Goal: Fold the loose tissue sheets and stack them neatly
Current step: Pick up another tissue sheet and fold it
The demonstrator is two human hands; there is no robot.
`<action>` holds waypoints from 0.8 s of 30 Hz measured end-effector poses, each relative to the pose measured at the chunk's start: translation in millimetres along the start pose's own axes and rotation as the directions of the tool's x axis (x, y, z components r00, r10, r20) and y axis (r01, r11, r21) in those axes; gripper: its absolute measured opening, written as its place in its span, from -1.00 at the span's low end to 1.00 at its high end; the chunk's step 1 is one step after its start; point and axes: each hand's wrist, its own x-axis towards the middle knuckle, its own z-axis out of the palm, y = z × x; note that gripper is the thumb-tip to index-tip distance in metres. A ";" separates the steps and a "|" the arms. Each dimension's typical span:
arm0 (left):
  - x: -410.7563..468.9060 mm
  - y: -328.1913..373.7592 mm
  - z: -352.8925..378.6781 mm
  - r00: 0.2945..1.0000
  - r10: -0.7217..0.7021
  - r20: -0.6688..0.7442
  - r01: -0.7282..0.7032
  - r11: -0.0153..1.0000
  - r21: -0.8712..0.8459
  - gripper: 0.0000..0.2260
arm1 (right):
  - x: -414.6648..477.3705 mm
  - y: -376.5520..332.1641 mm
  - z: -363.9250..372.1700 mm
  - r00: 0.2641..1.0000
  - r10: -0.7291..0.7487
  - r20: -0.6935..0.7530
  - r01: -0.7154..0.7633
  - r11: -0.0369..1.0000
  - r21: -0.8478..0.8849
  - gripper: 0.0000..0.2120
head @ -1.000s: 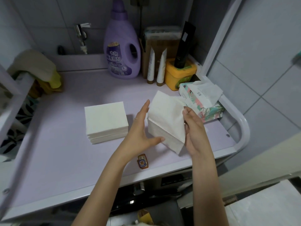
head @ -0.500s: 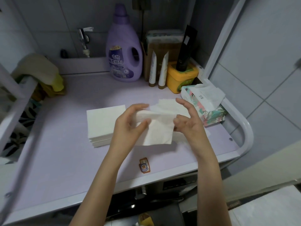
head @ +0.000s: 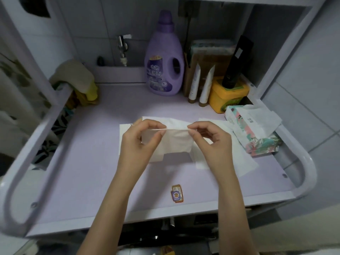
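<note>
Pinch grip: left hand (head: 136,144), right hand (head: 213,144) hold thin creased tissue sheet (head: 176,142).

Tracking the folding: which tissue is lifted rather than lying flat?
The sheet pinched between left hand and right hand along its top edge; the stack and loose sheets lie flat.

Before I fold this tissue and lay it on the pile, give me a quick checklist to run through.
1. Left hand pinches the top edge of the sheet: ok.
2. Right hand pinches the same edge: ok.
3. Edge stretched straight between both hands: ok.
4. Folded stack squared up: cannot tell, the left hand and the sheet hide most of it.
5. Sheet clear of the tissue pack: ok.
6. Loose sheets left to fold: ok, some lie beside the pack.
</note>
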 end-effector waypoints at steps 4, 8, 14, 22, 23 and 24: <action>2.6 -2.1 -14.7 0.995 0.019 -0.100 -0.008 0.994 0.107 -0.92 | 9.5 2.5 13.4 0.988 -0.087 0.128 0.094 0.994 -0.050 -0.77; 3.5 -4.1 -27.1 0.991 0.023 -0.132 -0.002 0.987 0.160 -0.90 | 15.7 3.6 30.1 0.979 -0.097 0.181 0.112 0.991 -0.070 -0.79; 6.2 -4.8 -41.7 0.984 -0.143 -0.104 0.150 0.987 0.060 -0.86 | 23.3 2.4 40.5 0.969 -0.137 0.205 0.125 0.990 0.070 -0.96; 5.5 -12.1 -49.1 0.912 -0.410 0.015 0.405 0.894 -0.195 -0.79 | 30.7 11.0 55.1 0.954 0.149 0.259 -0.193 0.968 0.157 -0.96; 6.6 -14.4 -48.6 0.903 -0.430 -0.006 0.420 0.885 -0.202 -0.79 | 30.5 15.4 56.9 0.946 0.195 0.260 -0.239 0.960 0.148 -0.98; 8.0 -17.4 -47.8 0.893 -0.449 -0.023 0.436 0.877 -0.200 -0.81 | 30.0 20.2 58.8 0.941 0.234 0.245 -0.274 0.951 0.146 -0.97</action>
